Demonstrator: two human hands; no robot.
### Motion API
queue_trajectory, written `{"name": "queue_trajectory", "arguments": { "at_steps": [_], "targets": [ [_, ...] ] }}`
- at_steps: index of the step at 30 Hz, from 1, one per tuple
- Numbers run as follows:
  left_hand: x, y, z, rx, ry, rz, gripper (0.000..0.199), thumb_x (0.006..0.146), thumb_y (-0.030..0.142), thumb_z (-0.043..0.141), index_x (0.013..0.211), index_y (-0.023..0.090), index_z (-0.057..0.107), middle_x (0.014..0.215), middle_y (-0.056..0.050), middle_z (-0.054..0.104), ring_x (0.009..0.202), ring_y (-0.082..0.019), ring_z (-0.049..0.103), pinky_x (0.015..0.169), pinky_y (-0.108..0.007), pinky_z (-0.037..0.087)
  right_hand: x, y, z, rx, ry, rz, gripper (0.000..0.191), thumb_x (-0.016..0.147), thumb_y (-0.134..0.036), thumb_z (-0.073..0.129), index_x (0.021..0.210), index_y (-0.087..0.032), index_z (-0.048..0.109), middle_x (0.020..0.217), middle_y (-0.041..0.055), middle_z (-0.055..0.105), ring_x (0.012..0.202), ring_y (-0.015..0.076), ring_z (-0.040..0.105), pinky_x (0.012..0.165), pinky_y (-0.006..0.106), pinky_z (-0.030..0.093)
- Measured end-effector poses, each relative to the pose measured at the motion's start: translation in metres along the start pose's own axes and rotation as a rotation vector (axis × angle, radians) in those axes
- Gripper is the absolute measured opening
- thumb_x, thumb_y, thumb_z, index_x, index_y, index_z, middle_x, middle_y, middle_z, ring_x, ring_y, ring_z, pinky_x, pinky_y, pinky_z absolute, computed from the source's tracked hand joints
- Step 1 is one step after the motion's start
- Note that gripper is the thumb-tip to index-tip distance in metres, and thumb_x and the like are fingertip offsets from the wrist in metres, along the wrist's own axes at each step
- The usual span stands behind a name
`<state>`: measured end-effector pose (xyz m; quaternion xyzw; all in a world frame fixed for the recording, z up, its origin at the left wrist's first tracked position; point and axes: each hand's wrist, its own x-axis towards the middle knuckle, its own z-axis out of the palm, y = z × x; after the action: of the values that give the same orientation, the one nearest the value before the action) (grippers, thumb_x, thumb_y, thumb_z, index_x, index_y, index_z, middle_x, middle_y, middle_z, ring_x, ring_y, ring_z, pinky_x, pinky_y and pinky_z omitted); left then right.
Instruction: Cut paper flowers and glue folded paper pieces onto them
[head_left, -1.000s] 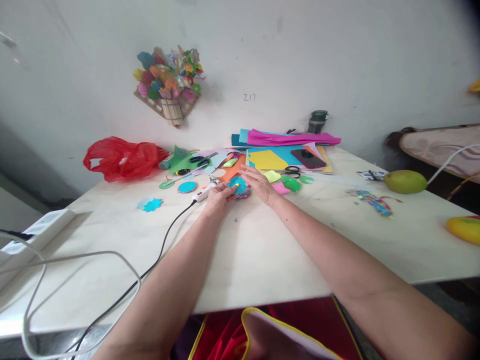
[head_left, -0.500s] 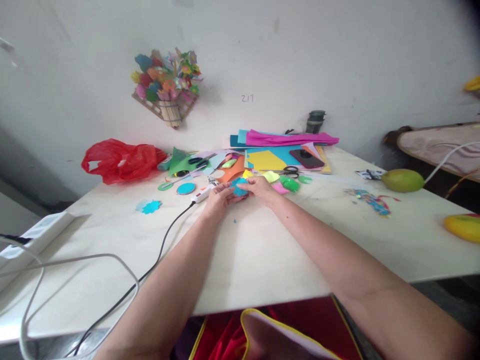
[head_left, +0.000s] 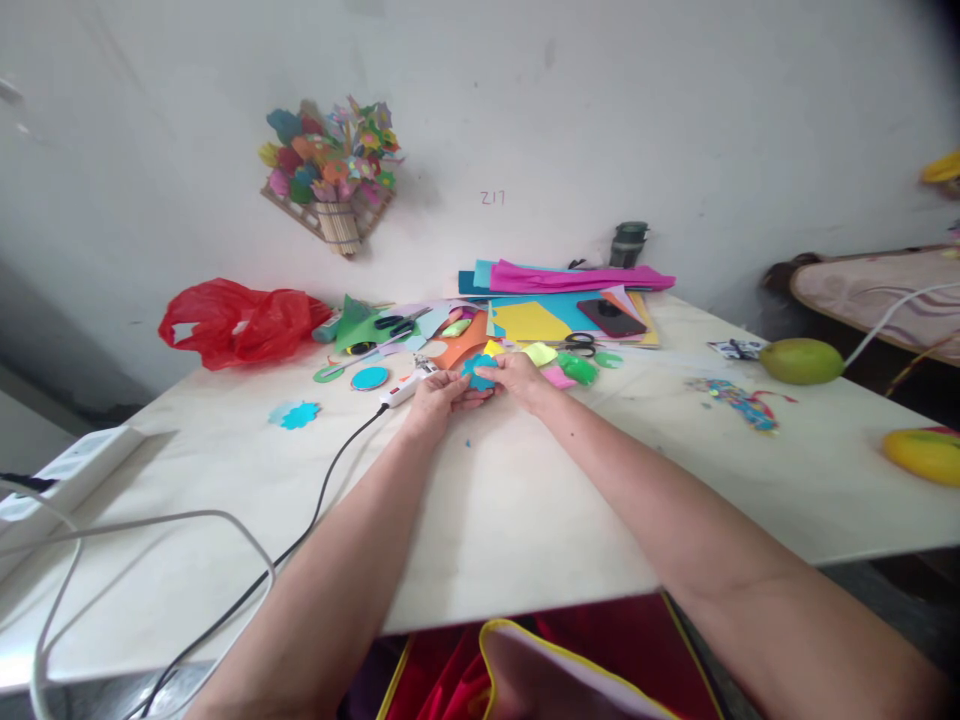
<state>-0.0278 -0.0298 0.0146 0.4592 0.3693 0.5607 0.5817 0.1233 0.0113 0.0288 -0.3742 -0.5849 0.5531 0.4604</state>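
A small blue scalloped flower shape (head_left: 480, 371) is held between my two hands near the middle of the table. My left hand (head_left: 444, 395) grips its left and lower side, fingers partly beneath it. On the right edge, my right hand (head_left: 517, 378) pinches it with thumb and fingers. Just left of my left hand lies a white glue gun (head_left: 401, 391) with a black cord. Farther left are a blue disc (head_left: 370, 378) and another blue flower shape (head_left: 300, 415). A tiny blue scrap (head_left: 468, 443) lies in front of my hands.
Scissors (head_left: 580, 344), a phone (head_left: 611, 318) and coloured sheets (head_left: 532, 322) lie behind my hands. A red plastic bag (head_left: 240, 325) is at the back left. A power strip (head_left: 75, 465) with cables is at left; a green mango (head_left: 801, 361) is at right.
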Motion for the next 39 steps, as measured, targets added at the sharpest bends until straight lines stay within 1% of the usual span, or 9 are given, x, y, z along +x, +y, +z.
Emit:
{"name": "queue_trajectory", "arguments": {
  "at_steps": [4, 9, 11, 15, 20, 26, 32, 36, 39],
  "targets": [
    [-0.0001, 0.0009, 0.0004, 0.012, 0.011, -0.001, 0.030, 0.064, 0.031, 0.079, 0.074, 0.012, 0.058, 0.068, -0.009, 0.071, 0.071, -0.023, 0.071, 0.068, -0.033, 0.058, -0.0004, 0.0009, -0.0019, -0.022, -0.001, 0.020, 0.038, 0.057, -0.047, 0.077, 0.061, -0.014, 0.059, 0.053, -0.0006, 0.058, 0.047, 0.0089, 0.049, 0.041, 0.021, 0.036],
    [-0.0001, 0.0013, 0.0009, 0.007, 0.034, 0.003, 0.030, 0.063, 0.030, 0.080, 0.072, 0.012, 0.057, 0.066, -0.007, 0.070, 0.068, -0.021, 0.070, 0.066, -0.031, 0.058, -0.0030, 0.0005, -0.0059, 0.026, -0.046, 0.029, 0.045, 0.063, -0.058, 0.070, 0.068, -0.015, 0.062, 0.058, 0.0003, 0.059, 0.051, 0.0097, 0.051, 0.041, 0.021, 0.037],
    [0.0004, 0.0008, 0.0003, 0.009, 0.029, 0.006, 0.032, 0.062, 0.032, 0.080, 0.072, 0.012, 0.058, 0.066, -0.007, 0.070, 0.067, -0.021, 0.070, 0.065, -0.030, 0.058, -0.0032, 0.0007, -0.0064, 0.015, -0.047, 0.028, 0.044, 0.062, -0.057, 0.071, 0.068, -0.015, 0.062, 0.058, -0.0001, 0.058, 0.051, 0.0093, 0.050, 0.041, 0.021, 0.036],
    [0.0017, -0.0011, -0.0016, 0.031, -0.008, 0.012, 0.034, 0.061, 0.035, 0.080, 0.075, 0.011, 0.060, 0.068, -0.008, 0.071, 0.070, -0.021, 0.071, 0.064, -0.028, 0.057, -0.0016, 0.0018, -0.0051, -0.028, -0.031, 0.008, 0.039, 0.056, -0.048, 0.077, 0.064, -0.013, 0.061, 0.056, -0.0010, 0.057, 0.047, 0.0081, 0.047, 0.041, 0.021, 0.035],
    [0.0016, -0.0023, -0.0021, 0.051, 0.002, 0.020, 0.035, 0.060, 0.036, 0.081, 0.075, 0.012, 0.061, 0.069, -0.009, 0.071, 0.071, -0.022, 0.071, 0.066, -0.030, 0.057, 0.0016, 0.0036, -0.0041, -0.020, -0.023, 0.010, 0.037, 0.052, -0.042, 0.080, 0.062, -0.013, 0.060, 0.056, -0.0011, 0.059, 0.046, 0.0072, 0.047, 0.040, 0.021, 0.035],
    [0.0010, -0.0020, -0.0008, 0.050, 0.010, 0.018, 0.035, 0.059, 0.037, 0.081, 0.074, 0.012, 0.062, 0.069, -0.009, 0.071, 0.070, -0.022, 0.070, 0.066, -0.030, 0.056, 0.0025, 0.0044, -0.0049, -0.064, -0.027, 0.008, 0.036, 0.056, -0.043, 0.079, 0.061, -0.013, 0.059, 0.055, -0.0014, 0.059, 0.046, 0.0073, 0.047, 0.040, 0.021, 0.036],
    [0.0019, -0.0020, -0.0019, 0.051, 0.027, 0.033, 0.035, 0.060, 0.038, 0.080, 0.073, 0.013, 0.061, 0.066, -0.007, 0.070, 0.067, -0.020, 0.070, 0.065, -0.029, 0.055, -0.0001, 0.0029, -0.0054, -0.030, -0.046, 0.010, 0.041, 0.065, -0.054, 0.070, 0.067, -0.015, 0.059, 0.058, -0.0015, 0.055, 0.050, 0.0089, 0.049, 0.039, 0.021, 0.037],
    [0.0003, -0.0007, -0.0002, 0.051, 0.062, 0.027, 0.036, 0.058, 0.038, 0.082, 0.073, 0.013, 0.060, 0.064, -0.007, 0.069, 0.066, -0.021, 0.069, 0.065, -0.031, 0.054, -0.0008, 0.0018, -0.0053, -0.072, -0.045, -0.001, 0.038, 0.059, -0.046, 0.076, 0.069, -0.014, 0.060, 0.061, -0.0016, 0.057, 0.050, 0.0083, 0.047, 0.039, 0.021, 0.036],
    [-0.0017, 0.0017, 0.0021, 0.074, 0.066, 0.026, 0.038, 0.058, 0.041, 0.080, 0.073, 0.012, 0.061, 0.065, -0.008, 0.069, 0.065, -0.020, 0.068, 0.065, -0.032, 0.054, -0.0006, 0.0005, -0.0054, -0.099, -0.024, -0.003, 0.033, 0.060, -0.041, 0.076, 0.068, -0.014, 0.059, 0.060, -0.0017, 0.057, 0.050, 0.0084, 0.047, 0.040, 0.021, 0.036]
  ]
}}
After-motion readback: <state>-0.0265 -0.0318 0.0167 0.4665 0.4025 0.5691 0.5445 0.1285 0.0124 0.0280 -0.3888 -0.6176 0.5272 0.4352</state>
